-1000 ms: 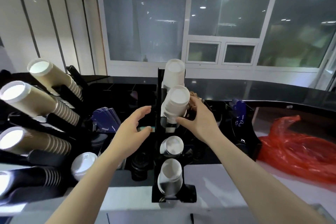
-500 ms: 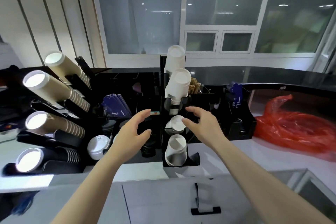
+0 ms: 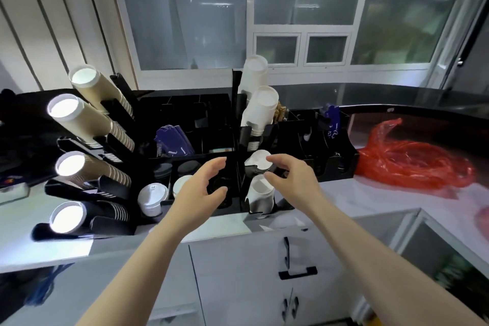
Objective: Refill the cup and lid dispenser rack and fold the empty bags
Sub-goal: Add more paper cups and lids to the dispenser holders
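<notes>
On the black rack [image 3: 236, 124], four slots hold white cups [image 3: 260, 107]; left hand [image 3: 203, 188] and right hand [image 3: 291, 180] hover loosely open, empty.

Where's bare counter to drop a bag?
Free: white counter between the centre rack and red bag, plus a strip in front of the left cup rack. Crowded: black organiser bins and around both hands.

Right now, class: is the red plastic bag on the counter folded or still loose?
Loose, not folded. The red bag lies crumpled in a heap on the white counter, one end sticking up.
</notes>
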The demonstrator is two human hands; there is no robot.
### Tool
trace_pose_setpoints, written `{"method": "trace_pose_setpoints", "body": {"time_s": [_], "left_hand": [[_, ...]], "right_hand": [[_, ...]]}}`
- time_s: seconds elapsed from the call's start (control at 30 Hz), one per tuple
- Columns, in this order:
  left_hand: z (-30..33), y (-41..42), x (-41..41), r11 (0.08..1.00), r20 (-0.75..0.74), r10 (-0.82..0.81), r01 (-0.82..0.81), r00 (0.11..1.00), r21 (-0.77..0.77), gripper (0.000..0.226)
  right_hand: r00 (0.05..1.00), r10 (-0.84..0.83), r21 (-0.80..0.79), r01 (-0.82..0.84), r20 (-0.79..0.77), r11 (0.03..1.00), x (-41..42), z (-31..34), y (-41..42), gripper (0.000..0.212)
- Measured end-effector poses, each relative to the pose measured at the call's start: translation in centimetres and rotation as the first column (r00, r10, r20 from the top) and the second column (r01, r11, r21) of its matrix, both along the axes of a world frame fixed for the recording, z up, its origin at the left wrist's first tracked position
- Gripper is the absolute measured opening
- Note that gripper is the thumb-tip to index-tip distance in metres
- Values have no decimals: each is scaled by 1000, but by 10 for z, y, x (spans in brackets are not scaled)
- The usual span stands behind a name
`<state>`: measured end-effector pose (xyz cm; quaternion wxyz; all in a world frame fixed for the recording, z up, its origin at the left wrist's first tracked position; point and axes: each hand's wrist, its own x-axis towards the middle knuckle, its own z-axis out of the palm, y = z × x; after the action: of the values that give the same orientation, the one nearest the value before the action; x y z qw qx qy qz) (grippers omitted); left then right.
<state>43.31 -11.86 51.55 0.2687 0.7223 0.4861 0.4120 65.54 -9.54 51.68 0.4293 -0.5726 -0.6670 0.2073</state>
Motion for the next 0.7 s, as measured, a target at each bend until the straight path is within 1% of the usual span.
{"method": "trace_pose_setpoints", "body": {"time_s": [0.07,0.17,0.3,0.4,0.5,0.6,0.7], "left_hand": [[5,4,3,1000,7,-6,6,1000,21,58],[11,16,7,999,18,-16,15,1000,47,58],[17,49,14,998,32,-28,26,999,57,60],[19,86,20,999,55,-20,17,998,49,63],[18,123,27,1000,99,-1,-2,995,29,65],[12,157,33,1000,95,20,-20,995,-5,68],[7,183,38,998,107,57,-55,993,-23,71]], "right_hand": [[1000,-17,26,17,-14,1000,3,5,4,38],[997,-28,76,34,-73,997,13,12,19,42],[989,-54,101,68,-136,993,29,20,57,57],[990,-45,81,57,-136,995,40,22,96,68],[996,-11,71,18,-93,997,49,25,134,79],[996,75,56,-73,-45,996,50,28,168,88],[982,189,92,-187,-11,978,44,31,192,85]]}}
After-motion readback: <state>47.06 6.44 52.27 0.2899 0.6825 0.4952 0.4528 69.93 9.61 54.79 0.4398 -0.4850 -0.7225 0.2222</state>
